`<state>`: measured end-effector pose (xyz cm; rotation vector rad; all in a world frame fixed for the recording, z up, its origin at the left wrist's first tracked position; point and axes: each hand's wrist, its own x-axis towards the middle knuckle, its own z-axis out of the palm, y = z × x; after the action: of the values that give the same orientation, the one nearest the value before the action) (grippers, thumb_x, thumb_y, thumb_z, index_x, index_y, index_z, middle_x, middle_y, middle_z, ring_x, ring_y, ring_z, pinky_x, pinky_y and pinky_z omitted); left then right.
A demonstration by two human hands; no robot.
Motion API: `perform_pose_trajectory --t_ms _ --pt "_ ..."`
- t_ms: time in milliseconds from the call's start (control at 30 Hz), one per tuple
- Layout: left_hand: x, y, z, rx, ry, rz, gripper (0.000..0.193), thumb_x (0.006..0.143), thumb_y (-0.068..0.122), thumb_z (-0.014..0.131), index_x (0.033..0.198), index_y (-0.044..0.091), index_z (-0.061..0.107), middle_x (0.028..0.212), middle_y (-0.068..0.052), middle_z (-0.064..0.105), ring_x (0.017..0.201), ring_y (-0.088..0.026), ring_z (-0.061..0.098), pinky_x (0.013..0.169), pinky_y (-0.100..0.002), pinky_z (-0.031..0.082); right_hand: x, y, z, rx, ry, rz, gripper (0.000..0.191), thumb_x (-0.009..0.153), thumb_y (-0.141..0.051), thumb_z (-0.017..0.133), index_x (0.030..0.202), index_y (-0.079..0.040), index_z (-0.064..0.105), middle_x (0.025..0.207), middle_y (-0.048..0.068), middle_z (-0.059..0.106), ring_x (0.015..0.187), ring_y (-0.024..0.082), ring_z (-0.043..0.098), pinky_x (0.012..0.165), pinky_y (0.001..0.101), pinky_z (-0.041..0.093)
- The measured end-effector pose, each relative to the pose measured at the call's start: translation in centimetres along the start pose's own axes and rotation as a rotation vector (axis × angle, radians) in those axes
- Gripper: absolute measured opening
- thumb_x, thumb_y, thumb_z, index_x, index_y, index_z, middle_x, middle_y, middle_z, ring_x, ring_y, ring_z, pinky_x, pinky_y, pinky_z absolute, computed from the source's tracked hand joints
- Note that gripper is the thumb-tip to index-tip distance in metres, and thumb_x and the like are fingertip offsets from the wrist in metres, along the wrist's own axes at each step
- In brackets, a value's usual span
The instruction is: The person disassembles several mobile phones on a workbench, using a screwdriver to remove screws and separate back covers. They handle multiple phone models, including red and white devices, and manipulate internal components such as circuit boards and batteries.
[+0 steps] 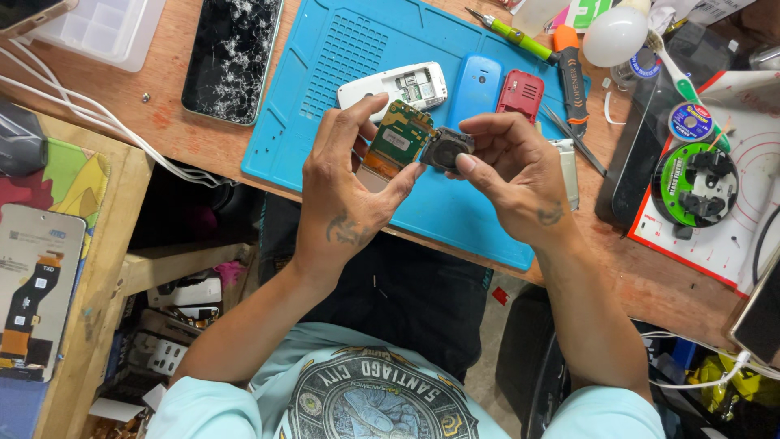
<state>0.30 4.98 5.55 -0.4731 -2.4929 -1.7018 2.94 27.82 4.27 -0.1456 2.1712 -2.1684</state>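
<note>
Hands are clamped, left hand [349,195] on a light, brittle circuit board [398,140] best gripped by edges, right hand [512,175] on a small round part [447,149].

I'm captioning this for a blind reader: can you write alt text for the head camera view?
Two bare hands work above a blue mat: the left hand holds a small circuit board, the right hand pinches a round dark part against its edge. Phone shells, a screwdriver and a cracked phone lie on the wooden bench.
</note>
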Motion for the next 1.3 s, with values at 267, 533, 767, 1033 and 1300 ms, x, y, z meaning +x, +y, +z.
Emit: perform_pose_trajectory --t_ms 267,533,767,1033,1300 --pt "-0.4 -0.2 0.1 -0.132 -0.06 0.069 0.056 0.092 0.021 0.084 0.14 0.007 0.057 0.13 -0.013 0.066 0.117 -0.023 0.069 0.1 -0.037 0.058 0.3 0.1 0.6 -0.044 -0.041 0.067 0.033 0.104 -0.007 0.065 0.133 0.003 0.054 0.116 0.013 0.068 0.102 0.017 0.07 0.093 0.032 0.062" --pt "1.2 -1.5 0.4 -0.338 -0.118 -0.143 0.021 0.103 0.023 0.068 0.109 0.004 0.073 0.086 -0.005 0.073 0.078 -0.011 0.066 0.07 -0.026 0.053 0.1 -0.6 0.7 -0.022 -0.065 0.085 0.033 0.102 -0.008 0.066 0.132 0.003 0.055 0.113 0.012 0.069 0.1 0.016 0.071 0.089 0.032 0.064" --pt "1.4 -1.7 0.9 -0.391 -0.064 -0.154 0.025 0.104 0.024 0.066 0.111 0.001 0.072 0.092 -0.003 0.076 0.082 -0.006 0.067 0.074 -0.024 0.056 -0.1 -0.2 0.7 -0.025 -0.094 0.026 0.028 0.104 -0.005 0.067 0.129 0.003 0.056 0.118 0.012 0.068 0.107 0.017 0.069 0.096 0.0324 0.061" --pt "1.8 -2.8 1.0 -0.453 -0.082 -0.2 0.032 0.105 0.014 0.065 0.134 0.001 0.061 0.089 -0.006 0.076 0.079 -0.008 0.069 0.071 -0.022 0.054 0.0 -0.3 0.5 -0.041 -0.035 0.053 0.031 0.103 -0.007 0.065 0.132 0.003 0.056 0.116 0.012 0.068 0.107 0.016 0.068 0.094 0.0317 0.061" --pt "0.8 -2.3 0.8 -0.32 -0.116 -0.1 0.05 0.101 0.017 0.07 0.147 0.006 0.051 0.119 -0.01 0.067 0.106 -0.017 0.068 0.088 -0.031 0.059 0.2 -0.2 0.0 0.141 -0.016 0.037 0.03 0.103 -0.005 0.068 0.129 0.005 0.057 0.114 0.015 0.07 0.101 0.02 0.071 0.09 0.0363 0.063"
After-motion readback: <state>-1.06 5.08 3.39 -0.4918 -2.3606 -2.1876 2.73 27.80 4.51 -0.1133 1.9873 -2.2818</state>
